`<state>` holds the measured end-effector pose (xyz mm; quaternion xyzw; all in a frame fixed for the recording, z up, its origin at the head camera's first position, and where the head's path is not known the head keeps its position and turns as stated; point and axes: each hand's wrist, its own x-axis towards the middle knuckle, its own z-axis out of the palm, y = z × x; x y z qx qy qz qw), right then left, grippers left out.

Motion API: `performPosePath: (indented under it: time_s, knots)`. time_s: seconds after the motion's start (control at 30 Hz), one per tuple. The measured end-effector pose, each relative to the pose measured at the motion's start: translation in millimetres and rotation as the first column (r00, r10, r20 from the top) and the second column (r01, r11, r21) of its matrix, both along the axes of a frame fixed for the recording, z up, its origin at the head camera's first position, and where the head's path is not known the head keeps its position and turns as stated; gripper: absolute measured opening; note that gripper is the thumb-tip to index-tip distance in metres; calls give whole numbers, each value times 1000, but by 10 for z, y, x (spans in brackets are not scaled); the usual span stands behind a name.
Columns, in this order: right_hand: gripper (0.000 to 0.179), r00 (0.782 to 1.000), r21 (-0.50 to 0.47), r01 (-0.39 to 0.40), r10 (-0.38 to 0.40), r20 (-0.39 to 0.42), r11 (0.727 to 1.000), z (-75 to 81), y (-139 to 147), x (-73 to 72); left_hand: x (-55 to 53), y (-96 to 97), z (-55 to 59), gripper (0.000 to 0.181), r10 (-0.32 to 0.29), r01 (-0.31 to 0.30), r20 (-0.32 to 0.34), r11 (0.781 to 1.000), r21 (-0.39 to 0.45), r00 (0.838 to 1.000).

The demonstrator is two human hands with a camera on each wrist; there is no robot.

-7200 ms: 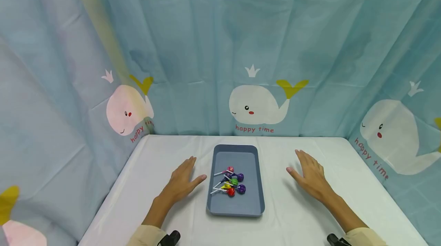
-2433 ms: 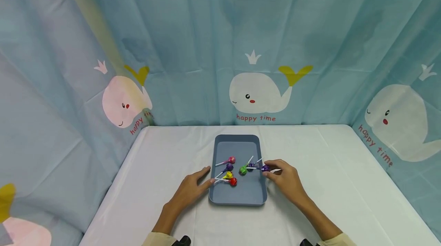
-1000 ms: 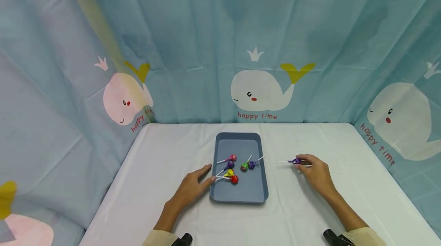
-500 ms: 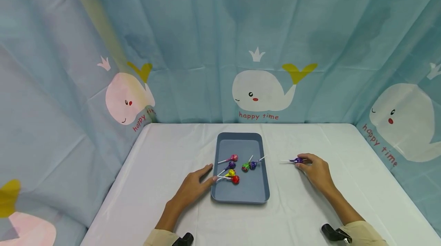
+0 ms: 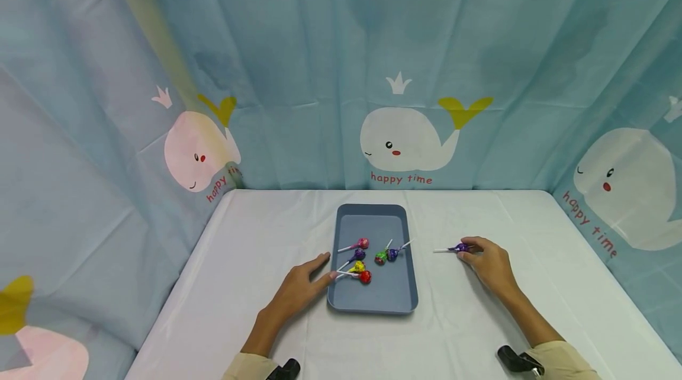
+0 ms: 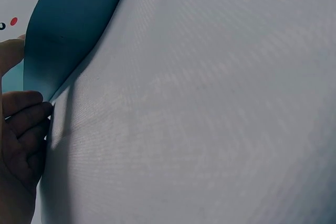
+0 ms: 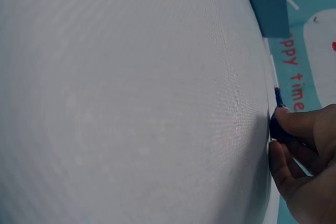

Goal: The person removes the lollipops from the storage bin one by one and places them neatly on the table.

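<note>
Right hand (image 5: 488, 261) pinching one purple lollipop (image 5: 460, 247), six lollipops (image 5: 364, 277), one tray (image 5: 374, 303)

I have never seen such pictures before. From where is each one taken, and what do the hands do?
No machine works here: these are a person's left hand and right hand. The wide picture comes from a camera worn on the head. The other two come from a camera on each wrist. On the white table stands a grey-blue tray. In it lie a pink lollipop, a yellow one, a red one, a green one and two purple ones. The left hand touches the tray's left side. The right hand pinches another purple lollipop, to the right of the tray.
</note>
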<state>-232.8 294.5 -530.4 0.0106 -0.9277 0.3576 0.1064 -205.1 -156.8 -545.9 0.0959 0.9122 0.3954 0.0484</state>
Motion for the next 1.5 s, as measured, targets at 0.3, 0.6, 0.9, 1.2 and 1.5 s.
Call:
performPosePath:
  time_s: [0.3, 0.6, 0.9, 1.2, 1.5]
  knots:
    - [37, 1000, -26, 3, -3, 11, 1000, 12, -8, 5, 9, -16, -6, 76, -2, 3, -36, 1000, 22, 999]
    - [40, 1000, -61, 7, -7, 12, 998, 36, -8, 26, 28, -2, 19, 76, 0, 1, -25, 999, 42, 1000]
    - [38, 998, -59, 25, -29, -61, 998, 107, -67, 33, 21, -6, 9, 76, -2, 2, -23, 999, 32, 1000]
    - [35, 980, -136, -47, 19, -199, 990, 150, -234, 48, 30, 3, 26, 76, 1, -1, -13, 1000, 27, 1000]
    - [35, 978, -158, -96, 63, -201, 983, 198, -435, 53, 18, 0, 14, 76, -3, 3, -12, 1000, 24, 1000]
